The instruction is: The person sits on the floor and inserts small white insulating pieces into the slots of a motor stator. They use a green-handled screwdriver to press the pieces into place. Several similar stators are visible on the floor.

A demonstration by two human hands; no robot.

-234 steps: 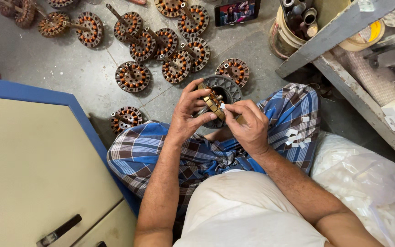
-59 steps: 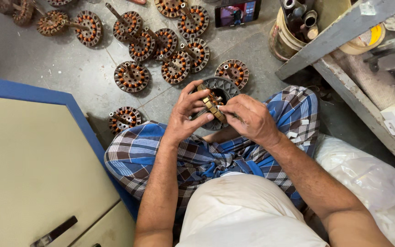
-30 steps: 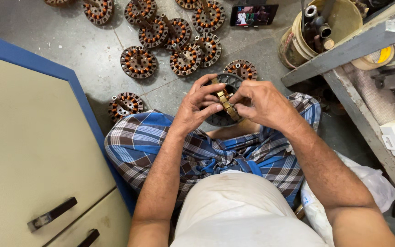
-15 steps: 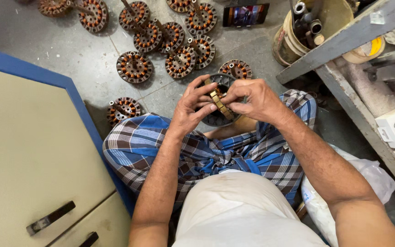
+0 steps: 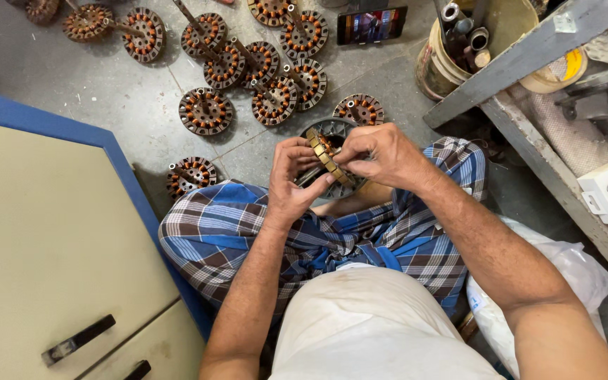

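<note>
Wound stator [image 5: 324,156] — tilted on edge, clasped from both sides: left hand [image 5: 291,179] cupping beneath, right hand [image 5: 381,153] pinching its upper rim — forearms converging.

right hand [image 5: 381,151] shifted left over stator [image 5: 326,155]

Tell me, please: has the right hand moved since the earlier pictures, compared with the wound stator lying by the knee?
Cannot tell for certain. The camera itself shifts, and the right hand stays on the stator held over the lap, up and right of the floor stator, as before.
</note>
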